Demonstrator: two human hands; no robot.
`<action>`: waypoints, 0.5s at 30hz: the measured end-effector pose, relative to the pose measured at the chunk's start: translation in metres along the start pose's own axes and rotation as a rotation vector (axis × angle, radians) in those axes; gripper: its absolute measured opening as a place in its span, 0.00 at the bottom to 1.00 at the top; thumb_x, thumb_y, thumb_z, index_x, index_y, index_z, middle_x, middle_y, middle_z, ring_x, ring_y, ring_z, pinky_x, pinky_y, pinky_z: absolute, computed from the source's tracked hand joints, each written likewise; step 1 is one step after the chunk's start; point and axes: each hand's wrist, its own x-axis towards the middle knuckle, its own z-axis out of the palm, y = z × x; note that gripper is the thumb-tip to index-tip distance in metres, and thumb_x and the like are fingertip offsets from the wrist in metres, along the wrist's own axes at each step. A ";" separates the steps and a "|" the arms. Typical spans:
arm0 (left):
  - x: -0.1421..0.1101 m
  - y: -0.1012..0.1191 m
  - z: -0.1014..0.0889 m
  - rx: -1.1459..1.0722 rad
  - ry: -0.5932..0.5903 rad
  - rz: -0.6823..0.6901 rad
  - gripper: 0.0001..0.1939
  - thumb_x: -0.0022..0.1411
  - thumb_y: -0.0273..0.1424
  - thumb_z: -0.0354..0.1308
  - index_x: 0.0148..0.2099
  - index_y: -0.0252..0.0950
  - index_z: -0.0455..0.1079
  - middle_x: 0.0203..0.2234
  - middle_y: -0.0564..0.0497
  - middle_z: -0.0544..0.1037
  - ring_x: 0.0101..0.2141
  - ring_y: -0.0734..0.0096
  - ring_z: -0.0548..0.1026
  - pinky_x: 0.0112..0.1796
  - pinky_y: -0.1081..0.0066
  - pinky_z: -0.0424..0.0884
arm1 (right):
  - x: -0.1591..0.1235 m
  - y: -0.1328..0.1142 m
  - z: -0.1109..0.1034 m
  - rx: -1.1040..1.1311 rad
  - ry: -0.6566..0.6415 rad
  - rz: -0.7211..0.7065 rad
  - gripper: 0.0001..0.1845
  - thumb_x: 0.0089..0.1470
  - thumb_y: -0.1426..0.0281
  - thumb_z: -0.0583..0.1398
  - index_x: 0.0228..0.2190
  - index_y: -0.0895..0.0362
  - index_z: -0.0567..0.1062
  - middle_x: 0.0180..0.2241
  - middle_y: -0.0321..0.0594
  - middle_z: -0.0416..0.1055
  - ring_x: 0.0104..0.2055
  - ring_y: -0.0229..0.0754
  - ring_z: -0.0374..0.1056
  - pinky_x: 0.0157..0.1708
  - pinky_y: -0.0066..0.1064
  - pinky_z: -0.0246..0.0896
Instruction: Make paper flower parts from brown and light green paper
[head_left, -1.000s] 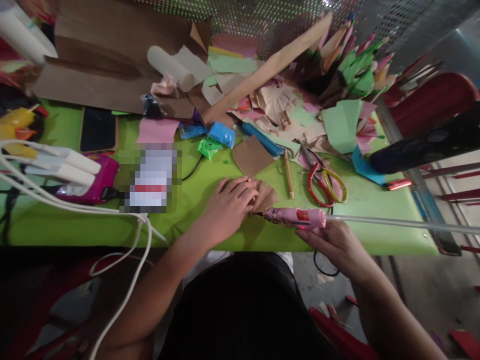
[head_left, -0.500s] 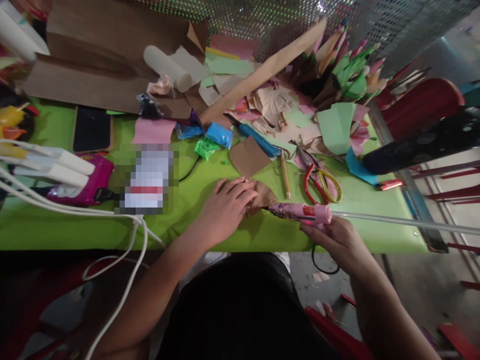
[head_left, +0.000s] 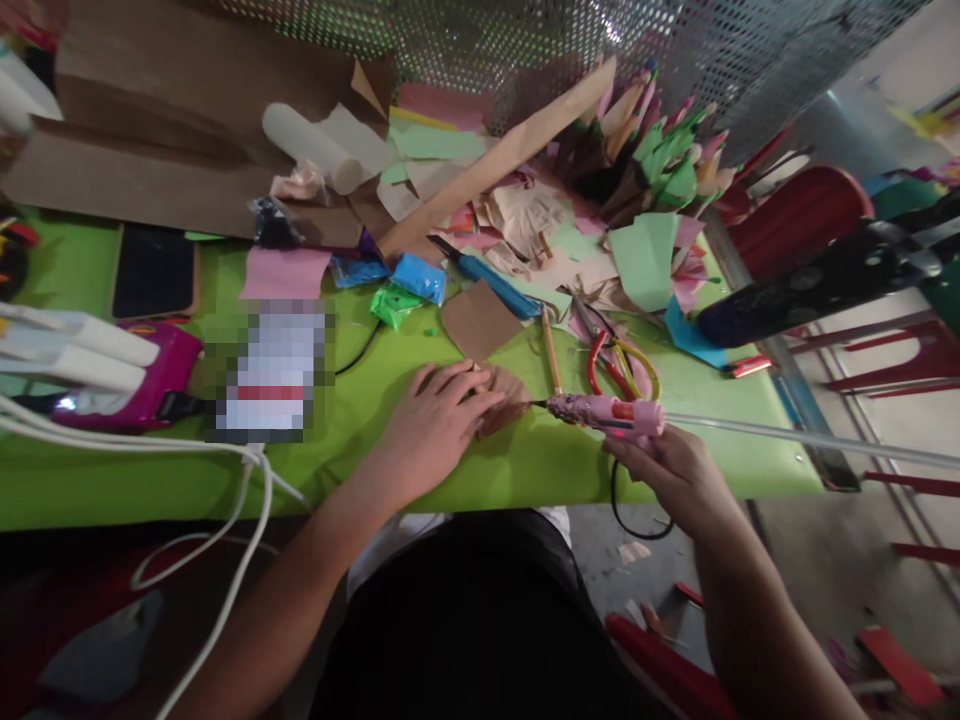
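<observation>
My right hand (head_left: 669, 468) is wrapped round the grip of a pink hot glue gun (head_left: 634, 416). A long clear glue stick (head_left: 750, 430) runs out of its back, and its nozzle points left. The nozzle tip is at the right edge of a small piece of brown paper (head_left: 504, 400); whether they touch, I cannot tell. Over that paper's left side my left hand (head_left: 435, 418) rests with bent fingers, holding it on the green table (head_left: 375, 462). The thumb is mostly hidden. A square of brown card (head_left: 478, 318) lies just beyond the paper.
Scissors with red and yellow handles (head_left: 624, 370), a wooden pencil (head_left: 551, 350) and a blue cutter (head_left: 499, 285) lie beyond the hands. Paper scraps (head_left: 525, 215) pile up behind. At left are a blurred phone (head_left: 271, 370), a magenta power strip (head_left: 171, 375) and white cables (head_left: 268, 500).
The glue gun's nozzle has drawn back slightly to the right from the brown paper. My left hand still holds the paper. The whole view has shifted a little.
</observation>
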 end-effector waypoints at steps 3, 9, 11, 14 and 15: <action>0.000 0.000 0.000 -0.004 -0.016 -0.011 0.20 0.69 0.24 0.49 0.59 0.42 0.70 0.61 0.47 0.71 0.64 0.57 0.62 0.61 0.52 0.58 | -0.001 0.000 0.000 -0.001 -0.010 0.005 0.35 0.53 0.36 0.54 0.15 0.52 0.61 0.14 0.33 0.58 0.18 0.37 0.55 0.22 0.32 0.51; 0.000 0.000 -0.001 -0.014 -0.018 -0.011 0.20 0.70 0.24 0.47 0.59 0.42 0.70 0.61 0.46 0.70 0.65 0.58 0.62 0.62 0.51 0.57 | -0.001 0.002 0.001 0.015 -0.002 -0.009 0.35 0.53 0.37 0.54 0.15 0.52 0.60 0.15 0.34 0.59 0.19 0.37 0.55 0.21 0.31 0.50; 0.000 0.000 0.000 -0.020 -0.012 -0.011 0.20 0.70 0.24 0.48 0.59 0.42 0.70 0.61 0.46 0.71 0.64 0.57 0.62 0.62 0.51 0.58 | 0.000 0.002 0.001 0.017 -0.001 -0.014 0.34 0.54 0.38 0.55 0.16 0.52 0.60 0.15 0.34 0.60 0.19 0.37 0.56 0.21 0.31 0.51; 0.000 -0.001 0.001 -0.021 -0.005 -0.010 0.20 0.70 0.24 0.49 0.59 0.42 0.69 0.61 0.46 0.71 0.64 0.57 0.62 0.62 0.51 0.58 | 0.001 0.000 0.001 0.013 -0.012 -0.026 0.34 0.55 0.38 0.54 0.15 0.52 0.60 0.15 0.34 0.59 0.19 0.37 0.56 0.21 0.31 0.50; 0.000 -0.001 0.001 -0.021 -0.001 -0.007 0.20 0.70 0.24 0.49 0.59 0.42 0.69 0.61 0.46 0.71 0.64 0.57 0.62 0.62 0.51 0.58 | 0.001 0.000 0.001 0.012 -0.016 -0.031 0.34 0.55 0.39 0.54 0.15 0.52 0.60 0.15 0.34 0.59 0.19 0.37 0.56 0.21 0.31 0.50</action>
